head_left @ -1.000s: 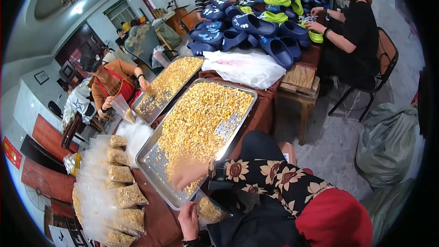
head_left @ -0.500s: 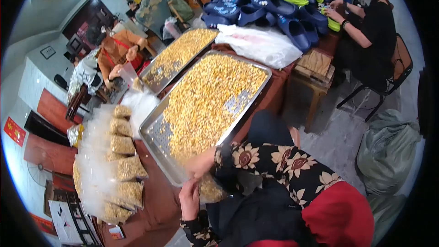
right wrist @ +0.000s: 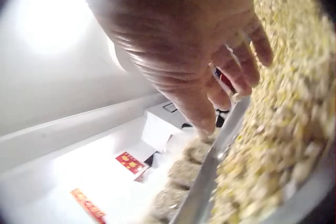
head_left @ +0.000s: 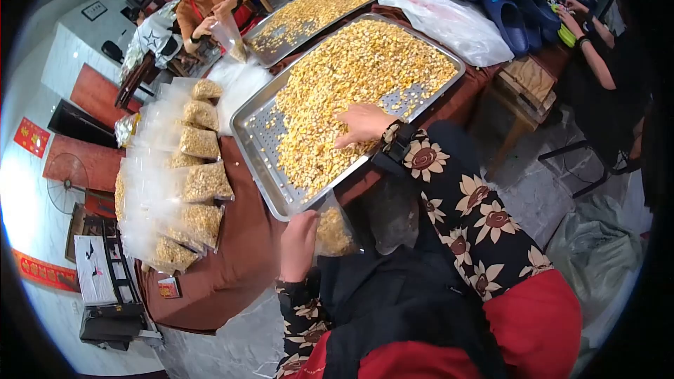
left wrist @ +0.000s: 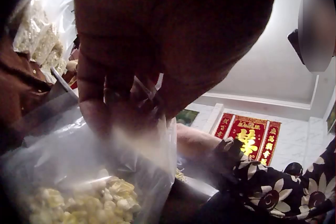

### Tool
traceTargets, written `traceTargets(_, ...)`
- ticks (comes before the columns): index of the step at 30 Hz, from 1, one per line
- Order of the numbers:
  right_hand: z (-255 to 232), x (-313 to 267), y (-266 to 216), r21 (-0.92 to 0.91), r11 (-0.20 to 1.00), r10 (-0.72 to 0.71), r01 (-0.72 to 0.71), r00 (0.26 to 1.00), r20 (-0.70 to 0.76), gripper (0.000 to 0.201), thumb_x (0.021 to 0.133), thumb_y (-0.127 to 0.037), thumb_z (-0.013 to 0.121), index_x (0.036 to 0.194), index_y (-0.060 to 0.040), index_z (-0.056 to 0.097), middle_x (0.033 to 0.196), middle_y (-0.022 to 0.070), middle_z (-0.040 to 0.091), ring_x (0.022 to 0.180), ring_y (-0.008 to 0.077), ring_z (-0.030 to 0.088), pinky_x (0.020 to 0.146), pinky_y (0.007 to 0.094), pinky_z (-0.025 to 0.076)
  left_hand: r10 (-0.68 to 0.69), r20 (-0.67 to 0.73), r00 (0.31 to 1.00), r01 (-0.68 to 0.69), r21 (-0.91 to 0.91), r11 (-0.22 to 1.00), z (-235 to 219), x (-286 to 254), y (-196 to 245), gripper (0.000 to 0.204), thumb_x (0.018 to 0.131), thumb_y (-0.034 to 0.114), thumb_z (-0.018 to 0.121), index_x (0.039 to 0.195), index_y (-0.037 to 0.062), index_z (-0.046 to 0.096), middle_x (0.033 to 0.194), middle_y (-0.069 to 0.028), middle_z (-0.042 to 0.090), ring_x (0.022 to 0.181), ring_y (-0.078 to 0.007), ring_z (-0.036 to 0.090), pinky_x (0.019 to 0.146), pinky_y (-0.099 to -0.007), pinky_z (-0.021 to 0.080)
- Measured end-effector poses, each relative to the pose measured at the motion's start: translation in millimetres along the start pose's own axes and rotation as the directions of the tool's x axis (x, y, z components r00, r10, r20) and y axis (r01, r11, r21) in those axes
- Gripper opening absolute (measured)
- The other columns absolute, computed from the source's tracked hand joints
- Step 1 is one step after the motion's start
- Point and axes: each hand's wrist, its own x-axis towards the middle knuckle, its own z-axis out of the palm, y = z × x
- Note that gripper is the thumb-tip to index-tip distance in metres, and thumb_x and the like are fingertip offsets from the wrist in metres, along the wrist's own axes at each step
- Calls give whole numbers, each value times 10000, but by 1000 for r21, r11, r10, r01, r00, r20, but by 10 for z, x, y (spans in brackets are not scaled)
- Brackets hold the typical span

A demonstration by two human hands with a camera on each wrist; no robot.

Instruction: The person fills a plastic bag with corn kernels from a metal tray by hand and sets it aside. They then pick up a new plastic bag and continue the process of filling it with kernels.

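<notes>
Yellow kernel-like pieces (head_left: 330,98) lie heaped in a perforated metal tray (head_left: 254,126). My right hand (head_left: 366,125) is over the near part of the heap, fingers spread; in the right wrist view that hand (right wrist: 194,50) has its fingers extended beside the pieces (right wrist: 283,119), holding nothing visible. At the tray's near corner my left hand (head_left: 298,244) grips the top of a clear plastic bag (head_left: 333,230) partly filled with the same pieces. The left wrist view shows the fingers of that hand (left wrist: 136,61) curled at the bag's (left wrist: 79,145) upper edge.
Several filled bags (head_left: 203,182) stand in rows on the brown cloth (head_left: 246,267) at the left. Behind are a second tray (head_left: 261,55), a white plastic bag (head_left: 449,21) and dark blue clogs (head_left: 512,21). A person in an apron sits across; another sits at the right.
My right hand has moved from the bag's opening, up and right over the heap, and its fingers have spread. My left hand still holds the bag. The head view has shifted downward.
</notes>
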Motion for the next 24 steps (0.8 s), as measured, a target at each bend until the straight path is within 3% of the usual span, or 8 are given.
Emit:
traceTargets(5, 263, 22, -154, 51, 995, -91, 92, 996, -16, 609, 712, -467, 710, 1123, -38, 576, 1102, 208, 559, 1034, 377, 554, 840, 450, 471, -6, -6, 1000, 6, -18, 1000, 26, 34, 8, 146, 878, 67, 581, 1012, 12, 598, 912, -159, 604, 863, -332, 599, 745, -356, 477)
traceTargets(7, 429, 128, -177, 47, 983, -175, 176, 984, -30, 542, 709, -382, 731, 1070, -10, 571, 1103, 207, 538, 1056, 363, 522, 866, 431, 462, 150, -63, 987, -151, -4, 989, 55, 45, -26, 123, 885, 24, 573, 1001, 1, 606, 836, -93, 577, 668, -161, 549, 616, -266, 460)
traceTargets(10, 625, 247, -86, 137, 945, -257, 296, 935, -245, 417, 700, -255, 727, 1018, -7, 621, 983, 189, 605, 999, 354, 551, 870, 430, 452, 95, -43, 995, -94, 13, 995, 13, 23, 39, 143, 868, 48, 591, 1002, 5, 615, 935, -151, 633, 888, -299, 626, 789, -342, 491)
traceTargets(12, 530, 247, -136, 74, 955, -254, 287, 922, -291, 267, 719, -123, 601, 951, 0, 651, 888, 217, 633, 913, 378, 598, 813, 443, 476, 99, -49, 994, -99, 9, 995, 3, 18, 38, 150, 866, 48, 593, 1008, 6, 611, 933, -157, 626, 898, -314, 619, 790, -349, 493)
traceTargets(14, 528, 259, -120, 219, 923, -198, 315, 881, -430, 235, 780, -93, 568, 977, 0, 656, 913, 234, 634, 919, 387, 594, 830, 443, 466, 105, -48, 993, -104, 15, 994, -3, -1, 28, 156, 880, 70, 577, 1028, 25, 596, 941, -152, 610, 895, -333, 608, 769, -360, 490)
traceTargets(21, 399, 227, -163, 263, 944, -78, 199, 909, -410, 260, 797, -99, 595, 1022, 23, 642, 958, 210, 652, 917, 359, 614, 827, 402, 477, 122, -45, 991, -121, 32, 992, -19, -37, 18, 153, 892, 98, 564, 1035, 47, 584, 935, -141, 593, 884, -344, 597, 744, -377, 490)
traceTargets(23, 338, 198, -265, 517, 814, -166, 266, 959, -231, 259, 804, -126, 612, 1019, 13, 650, 876, 135, 666, 807, 229, 628, 740, 330, 487, 126, -54, 991, -124, 33, 992, 1, -38, -29, 151, 892, 105, 565, 1030, 47, 583, 932, -138, 590, 879, -343, 597, 740, -379, 491)
traceTargets(24, 242, 92, -417, 686, 719, -120, 110, 992, -33, 244, 821, -157, 617, 1003, 2, 655, 810, 58, 642, 738, 110, 567, 672, 268, 464, 129, -52, 990, -127, 36, 991, 11, -34, -39, 149, 893, 112, 566, 1026, 48, 583, 929, -136, 587, 874, -342, 597, 735, -380, 492)
